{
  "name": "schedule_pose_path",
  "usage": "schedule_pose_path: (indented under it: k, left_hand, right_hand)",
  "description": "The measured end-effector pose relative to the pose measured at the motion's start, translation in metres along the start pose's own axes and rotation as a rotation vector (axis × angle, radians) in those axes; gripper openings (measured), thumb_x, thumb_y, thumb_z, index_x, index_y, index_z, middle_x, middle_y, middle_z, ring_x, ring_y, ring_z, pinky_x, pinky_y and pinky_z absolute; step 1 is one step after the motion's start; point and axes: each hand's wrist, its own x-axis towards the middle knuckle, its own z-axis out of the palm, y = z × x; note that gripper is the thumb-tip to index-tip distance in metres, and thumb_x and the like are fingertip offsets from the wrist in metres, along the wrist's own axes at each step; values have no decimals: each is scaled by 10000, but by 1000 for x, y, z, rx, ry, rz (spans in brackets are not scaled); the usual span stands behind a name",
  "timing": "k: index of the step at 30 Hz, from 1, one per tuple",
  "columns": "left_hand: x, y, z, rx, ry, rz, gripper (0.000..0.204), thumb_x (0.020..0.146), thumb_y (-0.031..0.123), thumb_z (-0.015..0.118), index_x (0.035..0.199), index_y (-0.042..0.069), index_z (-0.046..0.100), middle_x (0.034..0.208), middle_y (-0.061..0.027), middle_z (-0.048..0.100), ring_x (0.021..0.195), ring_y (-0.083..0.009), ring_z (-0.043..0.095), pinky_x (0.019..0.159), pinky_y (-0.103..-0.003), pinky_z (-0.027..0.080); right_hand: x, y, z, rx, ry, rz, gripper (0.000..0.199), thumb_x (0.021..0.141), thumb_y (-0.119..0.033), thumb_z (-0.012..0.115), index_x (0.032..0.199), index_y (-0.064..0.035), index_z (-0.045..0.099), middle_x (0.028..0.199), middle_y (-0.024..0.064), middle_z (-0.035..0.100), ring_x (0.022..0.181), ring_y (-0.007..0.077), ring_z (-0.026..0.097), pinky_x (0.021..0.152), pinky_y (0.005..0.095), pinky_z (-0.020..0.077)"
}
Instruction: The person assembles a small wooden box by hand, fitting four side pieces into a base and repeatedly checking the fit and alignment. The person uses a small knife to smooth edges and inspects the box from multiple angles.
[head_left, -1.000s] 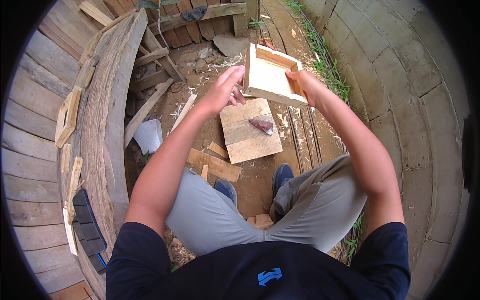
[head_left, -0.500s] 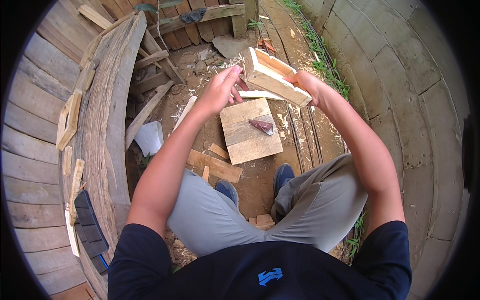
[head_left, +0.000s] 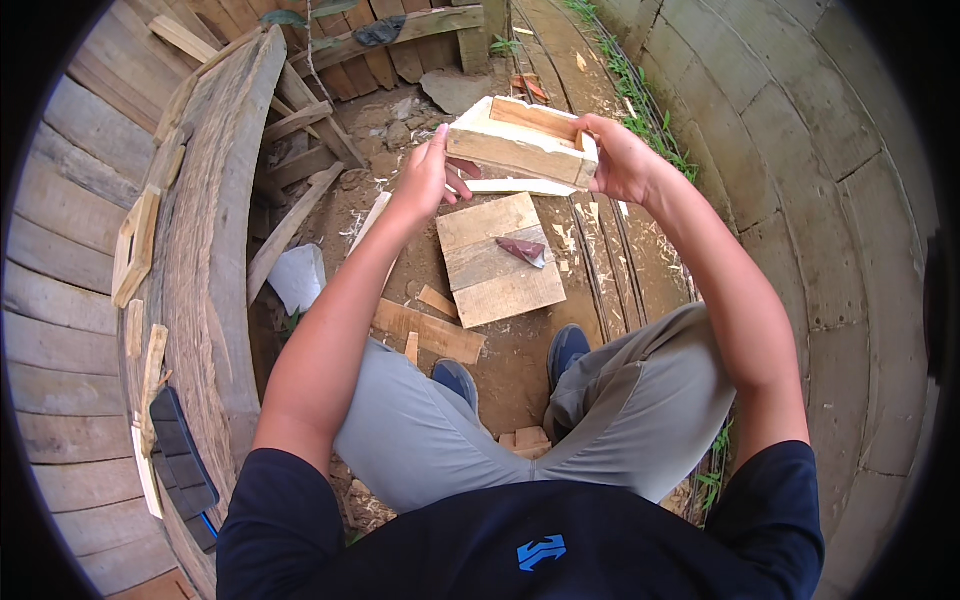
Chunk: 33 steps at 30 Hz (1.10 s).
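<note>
Held up in front of me is a small open-topped wooden box [head_left: 520, 155] of pale planks, with a scalloped upper edge. My right hand [head_left: 622, 160] grips its right end, thumb over the rim. At the box's left end is my left hand [head_left: 425, 178], its thumb against the end and the fingers curled underneath. Below the box, a square wooden board [head_left: 500, 285] lies on the ground between my feet and the box. On that board rests a folded reddish-brown sheet [head_left: 521, 251], which looks like sandpaper.
A thick wooden bench [head_left: 215, 230] runs along the left, bearing a wooden frame [head_left: 136, 245], offcuts and a dark phone-like slab [head_left: 183, 455]. A block wall [head_left: 800, 190] curves up on the right. Planks [head_left: 430, 333], shavings and a white block [head_left: 297, 278] lie on the dirt.
The box has turned from a steep slant to nearly level, shifting a little left. My left hand now meets its left end, where there was a small gap before.
</note>
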Motion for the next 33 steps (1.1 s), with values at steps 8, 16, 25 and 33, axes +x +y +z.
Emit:
schedule_pose_path:
  k: [8,16,25,33]
  left_hand:
    - [7,-6,-10,-154,99,-21,641,1129,458,188,1186,-43,584,911,-188,719,640,-227,689,533,-315,543]
    - [5,0,-13,-126,103,0,611,1124,449,258,1166,-81,560,959,-213,696,703,-274,718,588,-350,570]
    - [1,7,-7,-217,75,14,601,1042,476,519,1322,-55,524,1106,-177,666,734,-262,727,600,-331,580]
    - [-4,10,1,-32,51,70,552,945,325,729,1311,-58,572,1052,-143,708,676,-154,693,568,-271,570]
  right_hand:
    - [-25,-5,23,-61,84,-71,521,1003,-371,622,1284,39,468,1054,152,640,861,207,698,697,275,660]
    - [-30,-4,25,-90,128,-128,554,973,-333,644,1327,46,450,1043,186,636,883,225,700,772,303,646]
    - [-27,-3,25,-219,199,-170,602,911,-247,620,1369,40,355,1136,206,561,934,256,698,823,349,634]
    - [-24,1,25,-253,257,-145,650,871,-157,620,1390,-24,252,1225,189,505,940,292,681,849,450,612]
